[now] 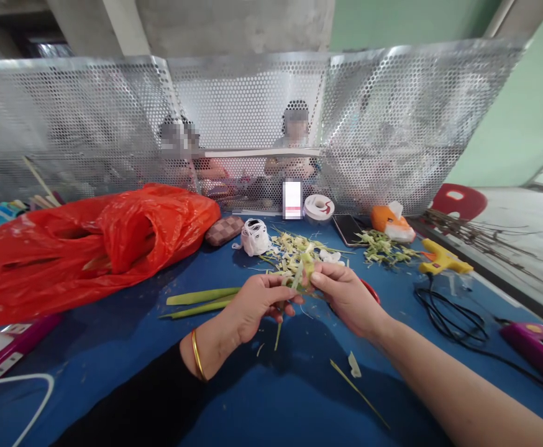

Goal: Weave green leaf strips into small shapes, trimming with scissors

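Note:
My left hand (255, 304) is closed around a folded strip of pale green leaf (294, 283), with a thin stem end hanging below the fingers. My right hand (350, 299) pinches the top of the same leaf piece between thumb and forefinger. How the leaf is folded is partly hidden by the fingers. Beyond both hands lies a heap of leaf trimmings (286, 248). Two long green leaves (201, 297) rest left of my left hand. Something with a red curved handle (371, 290) shows partly behind my right hand. A thin stalk (360, 394) lies nearer me.
A red plastic bag (89, 236) covers the left side of the blue table (253, 403). White string (255, 237), a ribbon roll (319, 208), a phone (347, 230) and tissues (392, 223) stand behind. At right are a yellow glue gun (443, 259) and its cord. People sit beyond a perforated screen (253, 93).

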`<state>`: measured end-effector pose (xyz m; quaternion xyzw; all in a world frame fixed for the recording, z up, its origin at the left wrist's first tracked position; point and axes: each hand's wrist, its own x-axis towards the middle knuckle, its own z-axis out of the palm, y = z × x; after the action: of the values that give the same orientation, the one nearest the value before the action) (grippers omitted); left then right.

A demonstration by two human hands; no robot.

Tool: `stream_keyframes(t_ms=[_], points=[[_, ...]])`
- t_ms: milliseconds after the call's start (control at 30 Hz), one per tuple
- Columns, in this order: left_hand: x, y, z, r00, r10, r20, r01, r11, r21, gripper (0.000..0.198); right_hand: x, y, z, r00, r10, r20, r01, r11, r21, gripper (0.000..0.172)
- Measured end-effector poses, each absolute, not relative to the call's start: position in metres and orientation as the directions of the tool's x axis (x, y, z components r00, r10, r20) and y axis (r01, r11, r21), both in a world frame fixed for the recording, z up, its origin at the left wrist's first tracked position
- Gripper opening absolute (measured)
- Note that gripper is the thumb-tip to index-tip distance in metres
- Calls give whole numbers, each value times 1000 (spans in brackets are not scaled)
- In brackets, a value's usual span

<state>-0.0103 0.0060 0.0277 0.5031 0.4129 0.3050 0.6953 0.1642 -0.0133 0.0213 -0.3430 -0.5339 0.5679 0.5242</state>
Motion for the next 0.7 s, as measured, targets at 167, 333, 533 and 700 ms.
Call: stream_keyframes(t_ms=[167,333,533,700], points=[[-11,6,29,454,854,-253,13,278,960,15,175,-12,33,-254,948,190,104,222,-969,32],[-10,6,30,453,854,-256,32,271,962,16,185,-9,37,-327,929,174,282,272,-920,27],[-9,5,30,450,858,-247,36,259,965,18,185,-8,35,-393,912,121,273,241,-932,24],[-7,4,30,454,860,-232,48,237,970,16,183,-8,31,-315,946,73,287,168,-943,22]])
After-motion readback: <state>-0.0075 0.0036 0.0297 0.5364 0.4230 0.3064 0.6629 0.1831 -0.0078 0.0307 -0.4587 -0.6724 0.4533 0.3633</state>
